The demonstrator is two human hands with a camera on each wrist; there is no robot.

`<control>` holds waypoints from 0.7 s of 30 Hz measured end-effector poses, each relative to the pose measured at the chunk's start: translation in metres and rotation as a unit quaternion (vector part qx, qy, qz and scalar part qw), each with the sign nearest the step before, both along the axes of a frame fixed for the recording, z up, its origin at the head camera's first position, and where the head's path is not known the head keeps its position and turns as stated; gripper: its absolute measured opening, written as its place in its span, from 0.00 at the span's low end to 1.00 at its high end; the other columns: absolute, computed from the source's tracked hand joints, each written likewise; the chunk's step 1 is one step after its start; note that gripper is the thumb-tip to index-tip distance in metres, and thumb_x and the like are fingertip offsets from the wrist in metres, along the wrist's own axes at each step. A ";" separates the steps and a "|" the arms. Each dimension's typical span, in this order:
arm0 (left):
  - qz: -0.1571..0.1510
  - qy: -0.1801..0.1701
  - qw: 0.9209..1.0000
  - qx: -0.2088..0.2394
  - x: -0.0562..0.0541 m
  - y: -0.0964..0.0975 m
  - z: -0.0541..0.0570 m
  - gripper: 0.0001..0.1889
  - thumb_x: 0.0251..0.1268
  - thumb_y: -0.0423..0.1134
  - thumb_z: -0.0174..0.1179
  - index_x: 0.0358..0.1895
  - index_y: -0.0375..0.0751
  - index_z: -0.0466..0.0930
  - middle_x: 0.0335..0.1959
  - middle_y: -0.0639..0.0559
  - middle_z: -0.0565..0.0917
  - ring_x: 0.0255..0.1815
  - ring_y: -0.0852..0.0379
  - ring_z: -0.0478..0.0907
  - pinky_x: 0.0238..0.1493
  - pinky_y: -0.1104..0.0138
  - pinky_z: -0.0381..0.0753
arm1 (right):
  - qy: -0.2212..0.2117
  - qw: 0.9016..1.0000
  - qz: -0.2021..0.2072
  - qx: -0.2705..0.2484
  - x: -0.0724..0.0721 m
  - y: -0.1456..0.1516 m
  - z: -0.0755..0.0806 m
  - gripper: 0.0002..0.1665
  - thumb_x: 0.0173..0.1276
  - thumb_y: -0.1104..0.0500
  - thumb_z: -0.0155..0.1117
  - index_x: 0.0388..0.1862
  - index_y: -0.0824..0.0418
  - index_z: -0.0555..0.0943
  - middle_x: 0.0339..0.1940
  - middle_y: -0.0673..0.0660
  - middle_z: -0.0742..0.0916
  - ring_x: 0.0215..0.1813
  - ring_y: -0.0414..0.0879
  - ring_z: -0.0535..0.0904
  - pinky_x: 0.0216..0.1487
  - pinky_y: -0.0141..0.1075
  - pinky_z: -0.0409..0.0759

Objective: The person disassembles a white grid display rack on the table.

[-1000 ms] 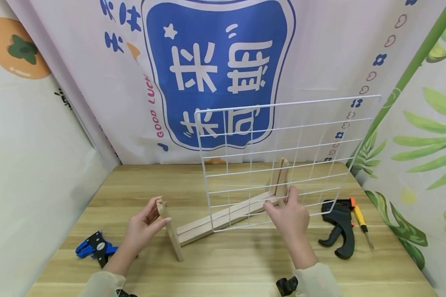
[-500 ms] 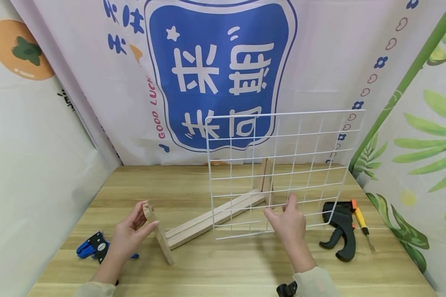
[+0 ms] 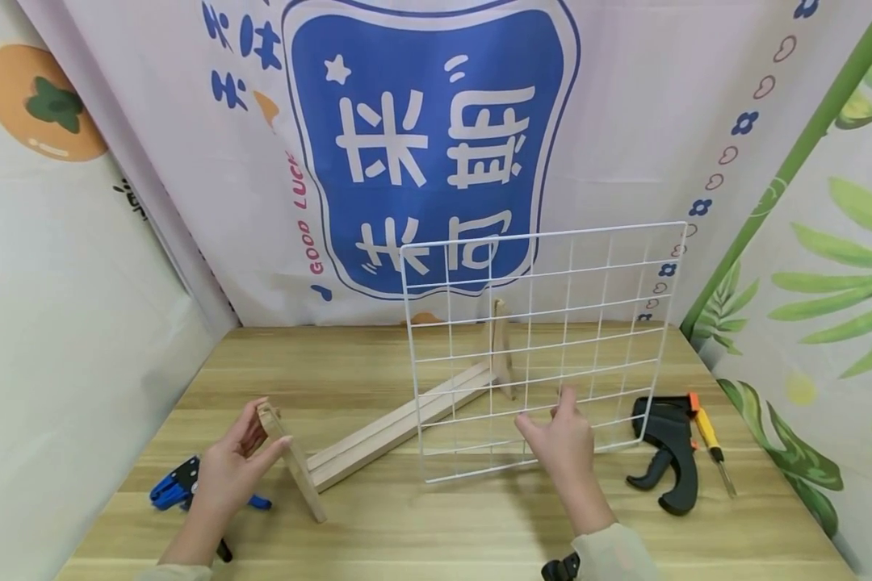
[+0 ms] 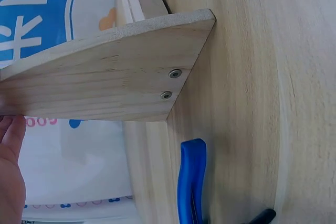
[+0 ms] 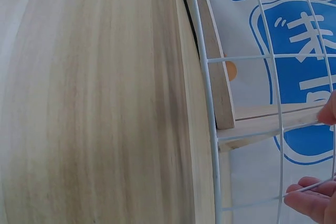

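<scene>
In the head view, my left hand (image 3: 225,468) holds the upper part of the near end piece (image 3: 294,468) of a wooden stand, thumb on one side and fingers on the other. A grooved wooden bar (image 3: 400,432) runs diagonally back from it to the far end piece (image 3: 500,347). The left wrist view shows the near end piece (image 4: 105,82) with two screws (image 4: 175,73) near its base. My right hand (image 3: 567,444) pinches the lower part of a white wire grid panel (image 3: 545,235), which stands nearly upright and overlaps the far end of the stand.
A blue-and-black plier-like tool (image 3: 176,484) lies beside my left wrist, partly hidden. To the right lie a black trigger clamp (image 3: 674,460) and a yellow-handled screwdriver (image 3: 708,436). A printed cloth (image 3: 610,121) hangs behind the table (image 3: 436,532).
The wooden stand has shifted left and toward me with my left hand, its bar turning more diagonal. The grid's upper right corner has moved left and down; my right hand still grips it.
</scene>
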State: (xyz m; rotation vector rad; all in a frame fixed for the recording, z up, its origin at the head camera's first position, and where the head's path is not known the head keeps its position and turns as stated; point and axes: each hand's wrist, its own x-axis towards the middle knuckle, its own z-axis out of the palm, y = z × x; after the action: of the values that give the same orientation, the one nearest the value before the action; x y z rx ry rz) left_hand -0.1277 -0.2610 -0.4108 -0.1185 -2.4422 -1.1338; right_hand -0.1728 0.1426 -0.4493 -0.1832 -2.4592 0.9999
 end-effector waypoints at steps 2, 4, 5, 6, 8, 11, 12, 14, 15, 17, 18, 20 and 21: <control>0.002 0.011 1.000 -0.006 0.000 -0.002 -0.001 0.31 0.52 0.32 0.68 0.62 0.31 0.68 0.50 0.33 0.79 0.45 0.91 0.64 0.42 0.91 0.70 | -0.003 1.000 0.002 -0.001 -0.001 0.000 -0.001 0.40 0.46 0.52 0.71 0.53 0.71 0.67 0.32 0.71 0.83 0.23 0.59 0.80 0.16 0.37 0.78; 0.003 0.021 1.000 -0.009 0.001 -0.004 -0.002 0.32 0.51 0.30 0.68 0.62 0.30 0.67 0.50 0.32 0.79 0.45 0.91 0.64 0.42 0.90 0.71 | -0.010 1.000 0.003 -0.001 -0.001 -0.001 -0.001 0.41 0.46 0.52 0.71 0.54 0.72 0.66 0.33 0.71 0.83 0.23 0.58 0.79 0.15 0.35 0.76; 0.005 0.024 1.000 -0.008 0.001 -0.005 -0.002 0.32 0.51 0.29 0.68 0.62 0.31 0.67 0.50 0.32 0.79 0.45 0.91 0.64 0.42 0.90 0.71 | -0.013 1.000 0.003 -0.001 -0.002 -0.001 -0.002 0.41 0.46 0.52 0.71 0.54 0.72 0.66 0.33 0.71 0.83 0.22 0.58 0.79 0.15 0.35 0.75; 0.009 0.023 1.000 -0.007 0.002 -0.006 -0.002 0.32 0.51 0.29 0.68 0.62 0.31 0.67 0.50 0.32 0.79 0.45 0.91 0.64 0.42 0.90 0.71 | -0.017 1.000 0.003 0.000 -0.002 -0.002 -0.002 0.41 0.46 0.52 0.71 0.55 0.72 0.66 0.33 0.71 0.83 0.22 0.57 0.78 0.15 0.34 0.74; 0.024 0.016 1.000 -0.011 0.003 -0.007 -0.001 0.33 0.51 0.31 0.68 0.62 0.32 0.67 0.50 0.32 0.78 0.44 0.92 0.63 0.41 0.90 0.71 | -0.021 1.000 0.002 0.000 -0.002 -0.002 -0.003 0.41 0.47 0.52 0.71 0.55 0.71 0.65 0.33 0.70 0.83 0.21 0.57 0.78 0.15 0.34 0.74; 0.049 -0.002 0.999 -0.014 0.006 -0.009 0.000 0.33 0.52 0.35 0.68 0.63 0.34 0.66 0.51 0.33 0.78 0.42 0.94 0.61 0.39 0.92 0.70 | -0.019 1.000 -0.001 0.005 -0.003 -0.004 -0.004 0.41 0.47 0.52 0.70 0.55 0.71 0.65 0.31 0.69 0.83 0.20 0.55 0.77 0.15 0.34 0.73; 0.057 -0.006 0.998 -0.016 0.007 -0.010 0.000 0.34 0.52 0.36 0.68 0.64 0.35 0.66 0.51 0.33 0.78 0.41 0.94 0.60 0.39 0.92 0.69 | -0.019 1.000 -0.001 0.006 -0.003 -0.004 -0.004 0.41 0.48 0.52 0.69 0.55 0.71 0.65 0.31 0.69 0.83 0.19 0.54 0.76 0.15 0.33 0.73; 0.067 -0.006 0.998 -0.018 0.008 -0.011 0.000 0.33 0.52 0.36 0.69 0.63 0.35 0.67 0.50 0.33 0.78 0.40 0.95 0.59 0.38 0.93 0.68 | -0.020 1.000 0.001 0.007 -0.004 -0.004 -0.005 0.41 0.48 0.52 0.69 0.56 0.72 0.65 0.29 0.69 0.83 0.17 0.52 0.75 0.13 0.32 0.71; 0.069 -0.003 0.997 -0.016 0.008 -0.012 0.000 0.33 0.51 0.35 0.69 0.62 0.34 0.67 0.50 0.33 0.78 0.41 0.95 0.59 0.39 0.93 0.68 | -0.021 1.000 0.002 0.008 -0.004 -0.004 -0.006 0.41 0.48 0.52 0.69 0.56 0.72 0.65 0.28 0.68 0.83 0.16 0.50 0.73 0.13 0.31 0.70; 0.071 0.007 0.997 -0.015 0.009 -0.013 -0.001 0.32 0.50 0.33 0.69 0.60 0.34 0.68 0.49 0.32 0.79 0.41 0.95 0.60 0.39 0.93 0.68 | -0.024 1.000 0.005 0.009 -0.005 -0.005 -0.006 0.41 0.49 0.52 0.68 0.56 0.73 0.64 0.26 0.68 0.82 0.15 0.47 0.71 0.12 0.29 0.68; 0.072 0.013 0.997 -0.016 0.009 -0.013 -0.001 0.32 0.49 0.32 0.70 0.60 0.34 0.69 0.48 0.32 0.79 0.41 0.95 0.60 0.39 0.93 0.68 | -0.024 1.000 0.007 0.010 -0.005 -0.005 -0.007 0.41 0.49 0.52 0.68 0.56 0.73 0.64 0.26 0.68 0.82 0.14 0.46 0.70 0.11 0.29 0.67; 0.075 0.023 0.997 -0.016 0.010 -0.014 -0.001 0.31 0.48 0.31 0.70 0.58 0.34 0.70 0.47 0.32 0.80 0.41 0.95 0.61 0.39 0.93 0.67 | -0.026 1.000 0.010 0.012 -0.006 -0.005 -0.007 0.41 0.50 0.52 0.68 0.56 0.74 0.64 0.22 0.65 0.80 0.13 0.45 0.68 0.11 0.28 0.66; 0.078 0.027 0.997 -0.016 0.011 -0.014 -0.001 0.31 0.47 0.31 0.70 0.58 0.34 0.70 0.47 0.31 0.80 0.41 0.95 0.61 0.40 0.93 0.67 | -0.028 0.999 0.011 0.012 -0.007 -0.006 -0.008 0.41 0.50 0.53 0.68 0.56 0.74 0.64 0.20 0.63 0.79 0.13 0.44 0.66 0.11 0.28 0.65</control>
State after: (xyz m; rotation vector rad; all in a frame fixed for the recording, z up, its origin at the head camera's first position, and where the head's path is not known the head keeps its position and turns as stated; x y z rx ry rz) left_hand -0.1172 -0.2754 -0.4119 0.0303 -2.3780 -1.0107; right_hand -0.1798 0.1371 -0.4570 -0.1779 -2.5279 0.9861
